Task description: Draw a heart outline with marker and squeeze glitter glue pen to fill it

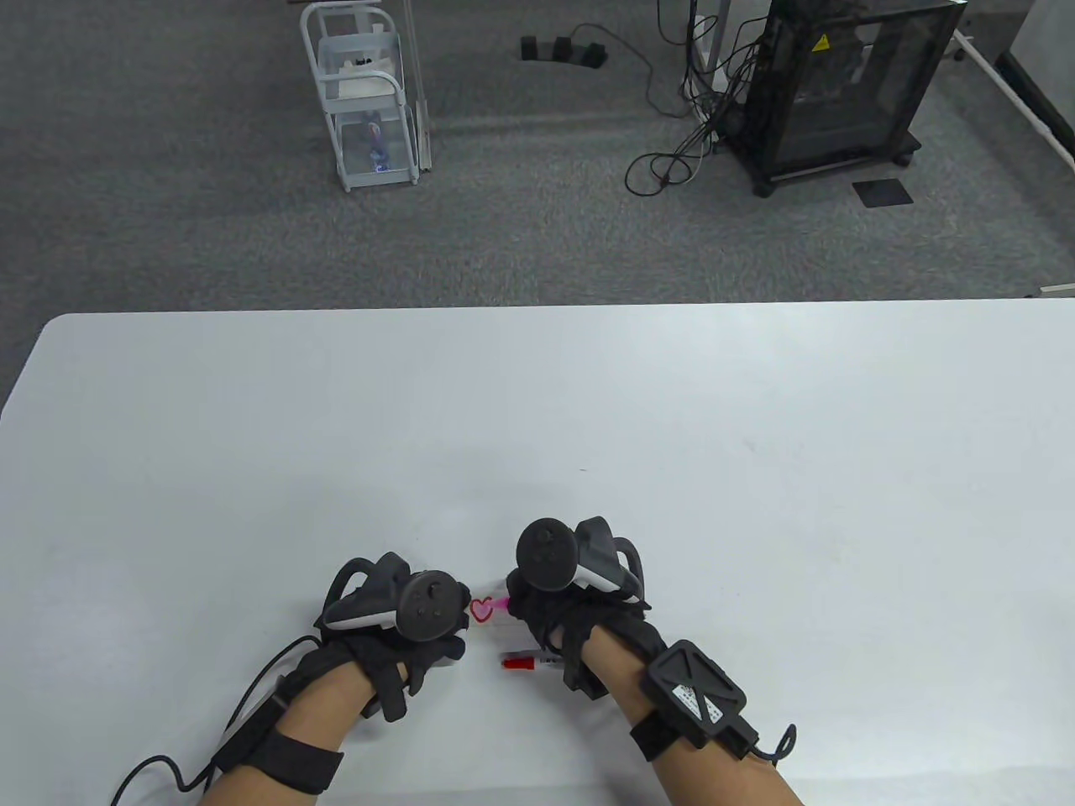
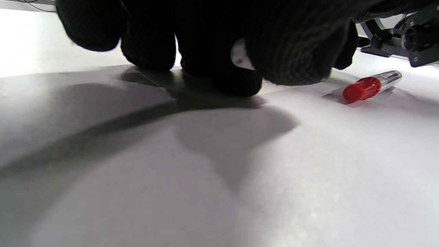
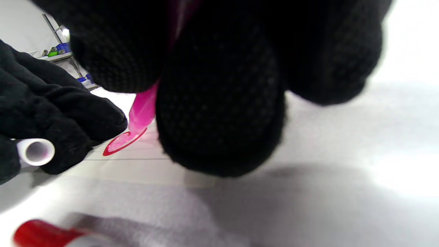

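Observation:
A small red heart outline is drawn on the white surface between my hands; in the right wrist view the heart shows pink fill inside. My right hand grips a pink glitter glue pen, and its tip touches the heart's right side. My left hand rests just left of the heart, its fingers curled round a small white cap, which also shows under them as the cap. The red-capped marker lies flat near the right wrist, below the heart.
The white table stretches far and wide beyond the hands. A cable trails from the left wrist over the front edge. On the grey floor behind stand a white cart and a black cabinet.

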Demonstrator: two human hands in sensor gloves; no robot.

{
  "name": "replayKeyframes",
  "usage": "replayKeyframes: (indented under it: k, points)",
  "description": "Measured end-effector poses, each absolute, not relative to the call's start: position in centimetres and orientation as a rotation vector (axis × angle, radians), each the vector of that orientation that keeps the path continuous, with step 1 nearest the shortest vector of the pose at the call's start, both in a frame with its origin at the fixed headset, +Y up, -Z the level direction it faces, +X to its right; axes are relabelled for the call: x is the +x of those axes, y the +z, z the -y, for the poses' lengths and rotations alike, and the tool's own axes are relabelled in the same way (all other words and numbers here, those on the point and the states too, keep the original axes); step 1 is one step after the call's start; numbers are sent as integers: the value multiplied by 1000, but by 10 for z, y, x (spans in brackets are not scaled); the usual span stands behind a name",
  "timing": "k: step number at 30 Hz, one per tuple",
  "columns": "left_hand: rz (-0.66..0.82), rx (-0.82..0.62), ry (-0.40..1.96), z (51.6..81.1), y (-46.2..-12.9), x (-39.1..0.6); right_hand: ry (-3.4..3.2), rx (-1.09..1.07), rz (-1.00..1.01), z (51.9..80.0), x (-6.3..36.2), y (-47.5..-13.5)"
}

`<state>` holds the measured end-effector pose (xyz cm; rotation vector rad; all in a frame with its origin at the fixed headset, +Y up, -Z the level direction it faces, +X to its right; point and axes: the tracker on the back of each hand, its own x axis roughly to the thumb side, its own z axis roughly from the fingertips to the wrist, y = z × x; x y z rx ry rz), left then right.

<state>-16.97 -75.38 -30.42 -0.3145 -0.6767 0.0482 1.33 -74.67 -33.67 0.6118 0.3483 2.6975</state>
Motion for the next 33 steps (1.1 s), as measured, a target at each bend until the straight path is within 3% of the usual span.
replayKeyframes:
  k: [33]
  points:
    - [678,-315,50,754,-305,-170,2705,634,-340,745,11,-341]
